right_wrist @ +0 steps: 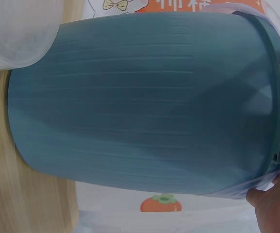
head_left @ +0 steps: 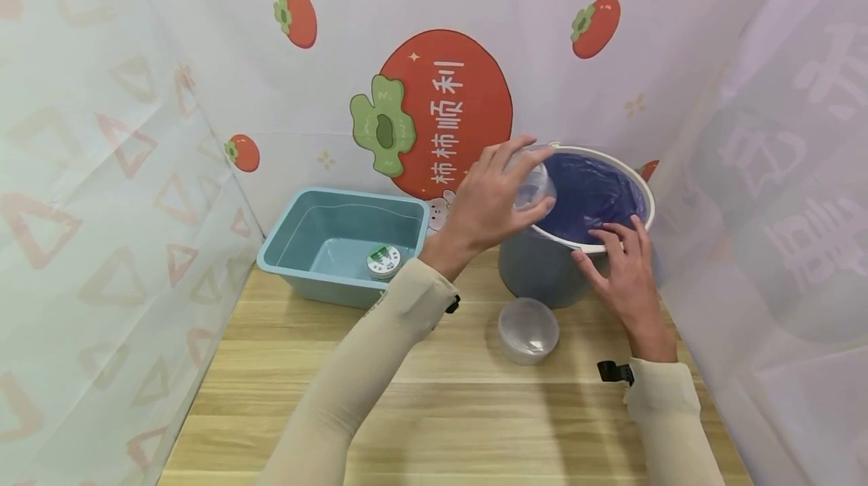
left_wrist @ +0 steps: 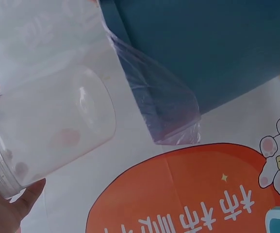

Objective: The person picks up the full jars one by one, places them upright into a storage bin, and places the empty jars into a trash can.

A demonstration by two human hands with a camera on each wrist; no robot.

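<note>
My left hand grips a clear plastic jar around its ridged neck end. That jar is at the left side of the rim of a blue-grey trash bin, above table height. The bin has a white rim and a dark blue plastic bag lining it. My right hand holds the front right of the rim, fingers bent over the edge and thumb to the left. A second clear round container stands on the table before the bin.
A blue plastic basin sits at the back left of the wooden table. Inside it lies a round white lid-like piece with green print. Fabric walls with persimmon prints enclose the back and sides, close behind the bin.
</note>
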